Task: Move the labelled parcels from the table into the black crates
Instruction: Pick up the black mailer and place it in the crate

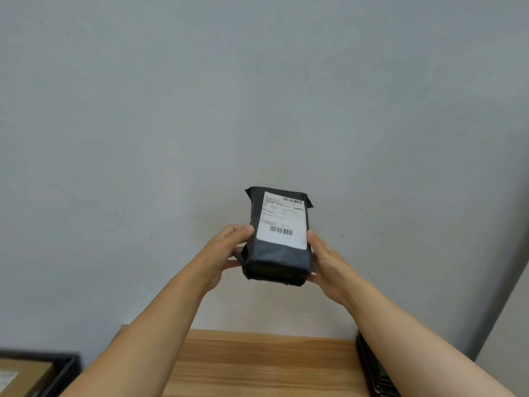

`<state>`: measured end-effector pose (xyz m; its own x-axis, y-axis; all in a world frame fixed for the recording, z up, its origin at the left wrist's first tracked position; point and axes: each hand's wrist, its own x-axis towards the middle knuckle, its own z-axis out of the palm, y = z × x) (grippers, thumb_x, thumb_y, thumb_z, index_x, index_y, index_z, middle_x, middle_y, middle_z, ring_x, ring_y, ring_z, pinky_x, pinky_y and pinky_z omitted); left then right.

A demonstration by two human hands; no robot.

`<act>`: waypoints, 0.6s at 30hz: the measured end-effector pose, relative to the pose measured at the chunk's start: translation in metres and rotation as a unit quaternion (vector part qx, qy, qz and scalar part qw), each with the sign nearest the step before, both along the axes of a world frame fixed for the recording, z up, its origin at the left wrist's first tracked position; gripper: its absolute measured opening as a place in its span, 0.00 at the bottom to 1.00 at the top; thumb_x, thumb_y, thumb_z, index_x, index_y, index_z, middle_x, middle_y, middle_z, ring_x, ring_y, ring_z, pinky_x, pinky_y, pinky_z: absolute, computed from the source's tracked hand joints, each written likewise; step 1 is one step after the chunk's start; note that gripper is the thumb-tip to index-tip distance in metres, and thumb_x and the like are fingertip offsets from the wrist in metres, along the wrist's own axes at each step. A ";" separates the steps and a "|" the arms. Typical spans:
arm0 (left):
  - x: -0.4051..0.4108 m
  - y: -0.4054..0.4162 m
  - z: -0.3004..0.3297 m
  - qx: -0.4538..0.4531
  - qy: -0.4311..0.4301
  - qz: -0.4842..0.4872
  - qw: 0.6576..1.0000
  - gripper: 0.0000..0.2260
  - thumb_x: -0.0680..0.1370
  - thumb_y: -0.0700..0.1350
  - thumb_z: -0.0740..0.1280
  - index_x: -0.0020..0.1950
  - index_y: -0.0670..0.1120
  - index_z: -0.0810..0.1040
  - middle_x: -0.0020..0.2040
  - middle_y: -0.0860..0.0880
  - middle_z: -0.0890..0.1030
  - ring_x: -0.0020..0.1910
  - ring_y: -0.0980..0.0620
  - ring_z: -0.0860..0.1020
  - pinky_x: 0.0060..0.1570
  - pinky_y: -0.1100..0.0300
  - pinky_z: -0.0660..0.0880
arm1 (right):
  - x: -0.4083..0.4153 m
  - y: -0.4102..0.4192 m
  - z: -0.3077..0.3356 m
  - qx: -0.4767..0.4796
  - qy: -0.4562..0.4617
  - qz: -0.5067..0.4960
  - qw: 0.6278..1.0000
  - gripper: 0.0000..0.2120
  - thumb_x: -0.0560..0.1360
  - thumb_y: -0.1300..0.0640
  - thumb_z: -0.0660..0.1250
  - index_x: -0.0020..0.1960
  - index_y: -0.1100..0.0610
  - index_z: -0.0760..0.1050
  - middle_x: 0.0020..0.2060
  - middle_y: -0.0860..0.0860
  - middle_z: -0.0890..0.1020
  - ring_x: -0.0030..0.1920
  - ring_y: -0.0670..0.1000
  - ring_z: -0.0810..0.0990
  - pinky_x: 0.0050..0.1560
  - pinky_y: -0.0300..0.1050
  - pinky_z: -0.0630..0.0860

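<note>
Black parcel (pixel 279 242) sits mid-frame, raised before the grey wall (pixel 171 110); my left hand (pixel 226 250) and right hand (pixel 326 262) grip its sides, above the wooden table (pixel 257 365).

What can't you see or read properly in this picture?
- Label on the black parcel, head view: print too small and blurry to read.
- Fingers of the left hand and right hand: mostly hidden behind the parcel.
- Left black crate: cut off by the frame corner.
- Right black crate: partly hidden by the right arm.
- Wooden table: arms cover its sides.
</note>
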<state>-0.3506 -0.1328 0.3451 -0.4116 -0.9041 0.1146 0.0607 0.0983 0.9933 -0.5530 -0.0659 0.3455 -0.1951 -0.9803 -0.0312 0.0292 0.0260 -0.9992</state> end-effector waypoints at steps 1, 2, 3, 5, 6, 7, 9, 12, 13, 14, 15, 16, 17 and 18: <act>-0.001 0.000 -0.002 0.000 0.001 0.001 1.000 0.14 0.77 0.48 0.66 0.61 0.46 0.74 0.57 0.47 0.81 0.47 0.51 0.79 0.42 0.59 0.75 | -0.002 0.000 -0.001 -0.003 0.009 0.007 1.000 0.15 0.79 0.45 0.59 0.63 0.48 0.74 0.55 0.50 0.83 0.56 0.54 0.80 0.61 0.54 0.75; -0.001 -0.001 -0.004 -0.002 0.004 0.005 1.000 0.14 0.76 0.43 0.67 0.61 0.45 0.73 0.57 0.47 0.80 0.49 0.51 0.79 0.42 0.59 0.75 | -0.003 0.001 -0.002 -0.009 0.015 0.015 1.000 0.14 0.79 0.49 0.62 0.63 0.48 0.74 0.54 0.49 0.83 0.56 0.54 0.80 0.61 0.54 0.75; -0.002 -0.002 -0.006 -0.002 0.012 0.005 1.000 0.15 0.75 0.38 0.68 0.61 0.45 0.72 0.58 0.48 0.80 0.52 0.51 0.79 0.44 0.59 0.74 | -0.005 0.002 -0.002 -0.016 0.018 0.023 0.999 0.15 0.77 0.53 0.65 0.64 0.48 0.74 0.54 0.48 0.83 0.55 0.53 0.80 0.62 0.54 0.75; -0.004 -0.003 -0.011 -0.006 0.026 0.003 1.000 0.18 0.73 0.33 0.68 0.62 0.45 0.72 0.60 0.49 0.79 0.56 0.50 0.79 0.48 0.59 0.74 | -0.006 0.001 -0.003 -0.027 0.018 0.024 0.999 0.20 0.75 0.60 0.68 0.65 0.47 0.72 0.52 0.48 0.84 0.53 0.53 0.82 0.59 0.51 0.76; -0.005 -0.003 -0.012 -0.009 0.031 0.002 0.999 0.20 0.73 0.32 0.67 0.62 0.45 0.71 0.60 0.49 0.79 0.56 0.51 0.79 0.48 0.60 0.75 | -0.006 0.001 -0.003 -0.034 0.014 0.023 0.999 0.23 0.74 0.63 0.69 0.66 0.48 0.71 0.52 0.50 0.84 0.53 0.53 0.82 0.57 0.49 0.76; -0.005 -0.003 -0.012 -0.009 0.035 0.003 0.999 0.21 0.72 0.31 0.67 0.63 0.45 0.71 0.60 0.50 0.78 0.56 0.52 0.79 0.47 0.61 0.75 | -0.006 0.000 -0.003 -0.040 0.010 0.021 0.999 0.25 0.72 0.65 0.70 0.66 0.49 0.70 0.51 0.52 0.85 0.52 0.54 0.83 0.54 0.47 0.77; -0.006 -0.003 -0.013 -0.022 0.030 0.008 0.999 0.23 0.72 0.30 0.67 0.64 0.47 0.70 0.60 0.52 0.78 0.57 0.53 0.78 0.47 0.62 0.76 | -0.005 -0.001 -0.003 -0.050 -0.006 0.012 0.999 0.28 0.71 0.69 0.70 0.65 0.50 0.68 0.50 0.55 0.85 0.51 0.55 0.83 0.50 0.45 0.78; -0.006 -0.004 -0.013 -0.057 0.004 0.023 0.998 0.25 0.71 0.31 0.68 0.63 0.52 0.70 0.59 0.55 0.78 0.60 0.56 0.75 0.50 0.62 0.75 | -0.003 -0.004 -0.005 -0.058 -0.014 -0.001 0.998 0.29 0.69 0.72 0.70 0.64 0.50 0.67 0.49 0.57 0.85 0.52 0.56 0.83 0.51 0.47 0.79; -0.005 -0.004 -0.013 -0.066 -0.001 0.030 0.997 0.25 0.71 0.32 0.69 0.62 0.53 0.70 0.58 0.57 0.78 0.60 0.58 0.75 0.50 0.64 0.75 | -0.002 -0.005 -0.006 -0.059 -0.012 -0.001 0.998 0.29 0.69 0.72 0.70 0.63 0.50 0.67 0.49 0.57 0.85 0.52 0.56 0.83 0.52 0.47 0.78; -0.004 -0.004 -0.014 -0.071 -0.004 0.034 0.997 0.25 0.71 0.32 0.69 0.61 0.54 0.70 0.57 0.58 0.78 0.59 0.59 0.74 0.48 0.65 0.75 | -0.001 -0.006 -0.007 -0.060 -0.011 -0.001 0.998 0.29 0.69 0.72 0.70 0.62 0.50 0.67 0.49 0.57 0.85 0.52 0.56 0.82 0.53 0.47 0.78; -0.003 -0.003 -0.014 -0.075 -0.005 0.037 0.996 0.24 0.71 0.32 0.68 0.60 0.55 0.70 0.56 0.59 0.78 0.58 0.59 0.74 0.47 0.66 0.75 | 0.001 -0.007 -0.008 -0.059 -0.010 -0.001 0.998 0.28 0.69 0.72 0.70 0.62 0.50 0.67 0.49 0.57 0.85 0.53 0.56 0.82 0.53 0.47 0.77; 0.000 -0.003 -0.015 -0.077 -0.005 0.040 0.996 0.24 0.72 0.32 0.68 0.60 0.56 0.71 0.56 0.59 0.78 0.58 0.60 0.74 0.46 0.66 0.75 | 0.003 -0.009 -0.010 -0.057 -0.010 -0.001 0.998 0.28 0.69 0.72 0.70 0.61 0.50 0.67 0.49 0.56 0.85 0.53 0.56 0.82 0.54 0.47 0.77; 0.003 -0.003 -0.017 -0.077 -0.005 0.042 0.996 0.24 0.72 0.32 0.68 0.59 0.57 0.71 0.56 0.59 0.78 0.58 0.60 0.74 0.45 0.67 0.75 | 0.006 -0.011 -0.011 -0.054 -0.011 0.000 0.999 0.28 0.69 0.73 0.70 0.60 0.50 0.67 0.49 0.56 0.84 0.53 0.56 0.82 0.54 0.47 0.77; 0.007 -0.004 -0.019 -0.075 -0.005 0.045 0.996 0.24 0.72 0.32 0.68 0.59 0.58 0.71 0.57 0.58 0.78 0.59 0.59 0.74 0.45 0.66 0.75 | 0.009 -0.014 -0.013 -0.051 -0.013 0.000 0.999 0.28 0.69 0.73 0.70 0.61 0.51 0.67 0.50 0.56 0.84 0.53 0.55 0.82 0.54 0.47 0.77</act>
